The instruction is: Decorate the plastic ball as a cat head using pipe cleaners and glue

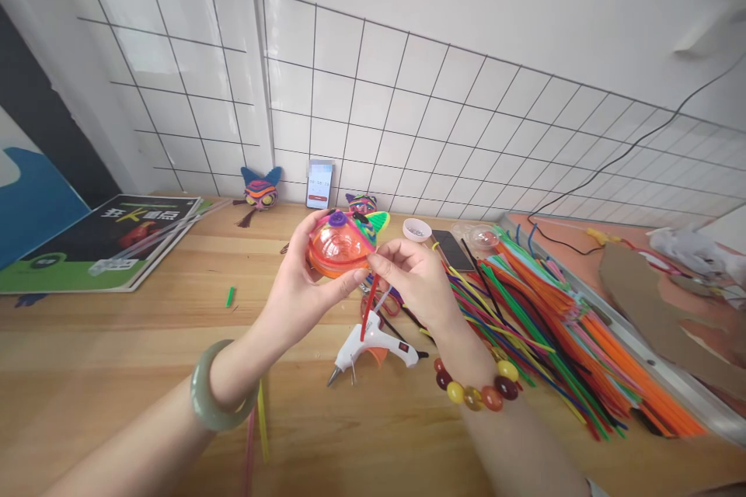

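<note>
A rounded craft piece (339,247) has a clear orange-tinted dome, a coloured rim and a green pointed ear at its upper right. My left hand (308,279) is wrapped round its left side, the thumb along its lower edge. My right hand (411,276) pinches a red pipe cleaner (368,311) against the right edge of the piece; the strip hangs downward. Below the hands lies a white glue gun (378,343), its nozzle pointing lower left.
Many coloured pipe cleaners (559,334) spread across the right side. At the back are a decorated cat-like head (260,190), a propped phone (319,184), a small bowl (416,230) and a dark phone (454,250). A large book (105,237) lies left; a green scrap (231,297) lies nearby.
</note>
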`<state>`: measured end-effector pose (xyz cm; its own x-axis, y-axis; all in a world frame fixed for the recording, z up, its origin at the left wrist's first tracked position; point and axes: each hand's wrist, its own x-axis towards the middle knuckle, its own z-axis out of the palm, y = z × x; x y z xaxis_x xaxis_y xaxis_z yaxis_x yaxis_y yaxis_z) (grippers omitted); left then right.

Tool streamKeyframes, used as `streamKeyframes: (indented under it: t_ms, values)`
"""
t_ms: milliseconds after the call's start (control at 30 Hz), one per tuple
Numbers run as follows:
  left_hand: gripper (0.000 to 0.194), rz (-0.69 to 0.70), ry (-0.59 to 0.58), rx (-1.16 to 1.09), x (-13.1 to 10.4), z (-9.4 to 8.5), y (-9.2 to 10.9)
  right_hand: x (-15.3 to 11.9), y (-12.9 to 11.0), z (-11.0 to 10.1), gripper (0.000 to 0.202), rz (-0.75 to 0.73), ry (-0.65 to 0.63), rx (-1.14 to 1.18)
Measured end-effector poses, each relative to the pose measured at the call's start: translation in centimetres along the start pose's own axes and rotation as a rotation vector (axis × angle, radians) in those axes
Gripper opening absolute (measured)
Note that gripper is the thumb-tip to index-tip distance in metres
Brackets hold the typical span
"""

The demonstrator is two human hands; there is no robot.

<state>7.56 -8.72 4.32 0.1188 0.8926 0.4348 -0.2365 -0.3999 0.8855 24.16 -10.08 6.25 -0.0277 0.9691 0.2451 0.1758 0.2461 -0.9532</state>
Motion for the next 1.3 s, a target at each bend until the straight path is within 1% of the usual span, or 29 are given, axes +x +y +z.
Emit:
streamKeyframes:
  t_ms: [200, 333, 533, 667, 767, 900, 967, 1133, 1300]
  values:
    - [0.063, -0.034, 0.022, 0.006, -0.1, 0.1, 0.7, 0.0, -0.2, 0.0, 0.033, -0.002, 0.002, 0.021]
    - [0.055, -0.023, 0.031, 0.006, -0.2, 0.1, 1.0, 0.0, -0.3, 0.0, 0.033, 0.004, 0.002, 0.024]
    - [0.053, -0.027, 0.028, 0.05, -0.2, 0.1, 1.2, 0.1, 0.0, -0.1, 0.032, -0.014, 0.005, 0.001]
    - [0.051, -0.033, 0.034, 0.059, -0.2, 0.1, 1.3, 0.1, 0.0, -0.1, 0.031, -0.007, 0.005, 0.048]
    - [0.053, -0.066, 0.031, 0.026, -0.3, 0.1, 1.1, 0.1, 0.0, -0.1, 0.032, 0.018, -0.002, 0.121]
    - [0.069, -0.118, 0.04, -0.053, -0.2, 0.1, 0.7, 0.3, 0.2, -0.2, 0.039, 0.075, -0.017, 0.179]
    - [0.074, -0.14, 0.047, -0.073, -0.2, 0.0, 0.5, 0.4, 0.3, -0.2, 0.04, 0.096, -0.024, 0.199]
    - [0.073, -0.117, 0.066, -0.051, -0.2, 0.1, 0.7, 0.7, 0.7, -0.3, 0.038, 0.1, -0.028, 0.218]
    - [0.068, -0.092, 0.09, -0.011, -0.2, 0.3, 0.9, 1.0, 1.1, -0.3, 0.036, 0.049, -0.025, 0.195]
